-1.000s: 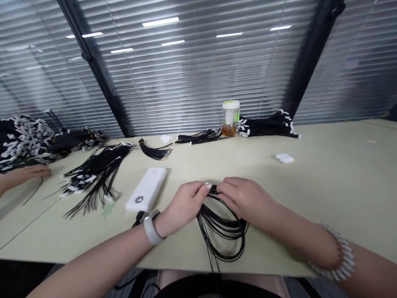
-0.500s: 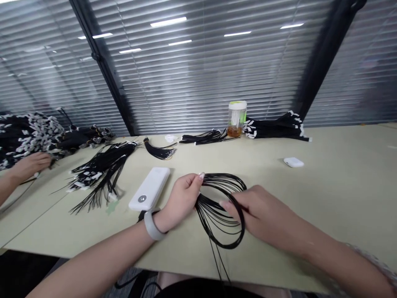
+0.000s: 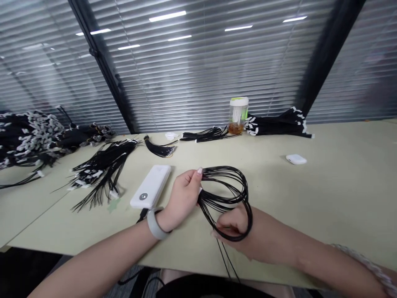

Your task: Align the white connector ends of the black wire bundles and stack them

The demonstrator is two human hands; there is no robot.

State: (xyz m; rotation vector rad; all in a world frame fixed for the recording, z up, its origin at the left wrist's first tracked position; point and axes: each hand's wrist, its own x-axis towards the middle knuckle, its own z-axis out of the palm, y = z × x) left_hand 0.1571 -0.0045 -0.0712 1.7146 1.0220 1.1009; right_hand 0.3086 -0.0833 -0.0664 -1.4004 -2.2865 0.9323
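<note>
A bundle of thin black cords (image 3: 228,186) forms a loop above the near edge of the pale table (image 3: 325,194). My left hand (image 3: 182,198) pinches the bundle at its upper left end, fingers closed. My right hand (image 3: 237,229) sits at the lower part of the loop, with the cords wrapped around it and its fingers curled on them. Loose cord tails hang down past the table edge. A grey band is on my left wrist.
A white power bank (image 3: 151,186) lies left of my left hand. Piles of black tagged cords (image 3: 99,169) lie at the left and back (image 3: 279,124). A clear jar with a white lid (image 3: 238,116) and a small white case (image 3: 295,159) stand further back.
My right hand moved down from the top of the bundle and slid into the loop, which has opened wider. Another person's hand at the far left has left the view.
</note>
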